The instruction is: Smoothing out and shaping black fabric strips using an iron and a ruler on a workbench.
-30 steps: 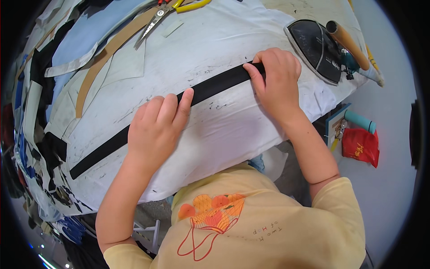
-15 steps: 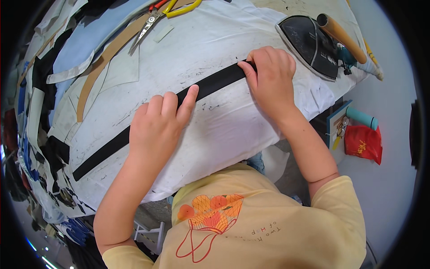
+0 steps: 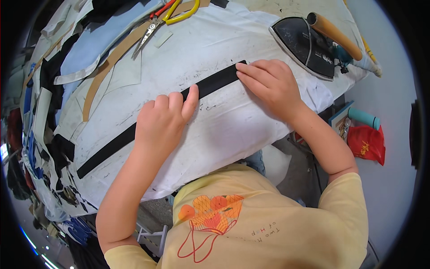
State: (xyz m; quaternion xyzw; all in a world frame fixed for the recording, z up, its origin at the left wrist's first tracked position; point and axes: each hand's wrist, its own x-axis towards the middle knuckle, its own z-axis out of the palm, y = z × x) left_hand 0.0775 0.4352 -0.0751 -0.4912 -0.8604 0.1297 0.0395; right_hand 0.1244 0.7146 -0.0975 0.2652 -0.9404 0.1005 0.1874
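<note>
A long, narrow black fabric strip (image 3: 218,81) lies slantwise across the white cloth of the pressing table (image 3: 215,134). My left hand (image 3: 162,119) covers its middle, the fingers bent over it and one digit stretched along it. At the strip's far right end is my right hand (image 3: 271,87), its fingers pressed together and their tips on the strip's lower corner. What lies under the right palm is hidden. A clothes iron (image 3: 302,45) with a wooden handle (image 3: 336,36) rests just beyond the right hand.
Yellow-and-red-handled scissors (image 3: 152,33) lie at the back beside a curved tan strip (image 3: 102,76). Light blue fabric (image 3: 96,47) and black scraps (image 3: 62,148) crowd the left. Right of the table are a red bag (image 3: 366,144) and a teal cylinder (image 3: 363,117).
My right hand has shifted down off the top of the strip's end, so that the end now shows. My left hand stays on the strip's middle. The view has shifted slightly.
</note>
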